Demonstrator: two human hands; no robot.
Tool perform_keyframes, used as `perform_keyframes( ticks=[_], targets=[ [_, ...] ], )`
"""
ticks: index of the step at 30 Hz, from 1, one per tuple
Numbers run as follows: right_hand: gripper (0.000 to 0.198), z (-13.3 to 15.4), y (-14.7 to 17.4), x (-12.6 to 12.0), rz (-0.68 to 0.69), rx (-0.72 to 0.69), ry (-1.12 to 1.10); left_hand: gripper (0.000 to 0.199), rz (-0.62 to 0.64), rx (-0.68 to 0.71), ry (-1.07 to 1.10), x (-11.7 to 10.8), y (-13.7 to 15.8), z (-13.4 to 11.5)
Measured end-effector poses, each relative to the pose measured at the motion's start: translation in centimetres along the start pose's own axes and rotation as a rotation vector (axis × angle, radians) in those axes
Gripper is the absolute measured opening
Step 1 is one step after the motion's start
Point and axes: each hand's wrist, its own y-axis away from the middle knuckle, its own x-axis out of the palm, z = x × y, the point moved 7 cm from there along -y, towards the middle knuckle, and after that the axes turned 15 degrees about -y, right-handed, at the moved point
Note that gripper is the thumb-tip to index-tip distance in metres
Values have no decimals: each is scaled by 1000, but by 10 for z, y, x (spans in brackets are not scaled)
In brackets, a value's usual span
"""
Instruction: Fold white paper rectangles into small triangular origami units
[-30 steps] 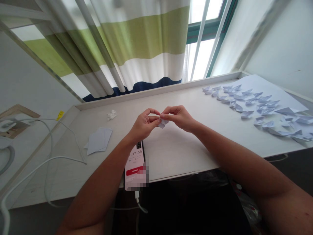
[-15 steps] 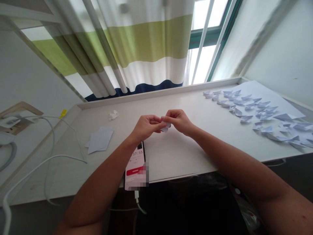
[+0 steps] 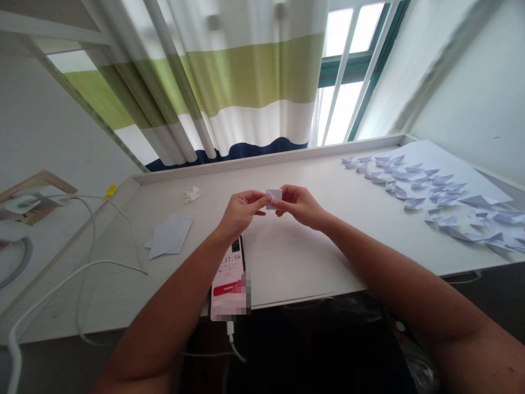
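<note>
- One small folded white paper piece, held in the air between both hands, beyond the smartphone and a little to its right.
- One left hand, thumb and fingers pinching the paper's left edge.
- One right hand, thumb laid on the paper's lower right part, fingers curled behind; likewise gripping it.
- One white table, beneath the smartphone, which lies at the near edge, partly covered by the left forearm; screen digits end in "37:56", above a red button.
- One white charging plug, at the smartphone's near end.
- Several blank paper slips, overlapping, left of the smartphone.
- One crumpled white wad, beyond the smartphone and to its left.
- Many folded paper boats, loosely grouped, well to the smartphone's right; exact count unclear.
- One large white sheet, beyond the boats, far right of the smartphone.
- One striped curtain, hanging beyond the smartphone.
</note>
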Motion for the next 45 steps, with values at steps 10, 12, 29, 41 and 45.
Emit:
perform_keyframes(
  ticks=[10,12,29,41,45],
  targets=[
    [56,1,-1,-3,14,-12,43,39,-6,-17,-2,0,-1,3],
    [55,4,0,-3,25,-20,32,37,-23,36,-26,-1,-1,-1],
    [54,8,6,-1,-38,-131,209,34,-71,136,-81,-9,-2,-9],
    [48,8,8,0,-69,-144,364,30,-37,139,-93,1,5,-16],
    [48,6,4,-2,-57,-183,208,27,-70,123,-107,-3,5,-15]
  ],
)
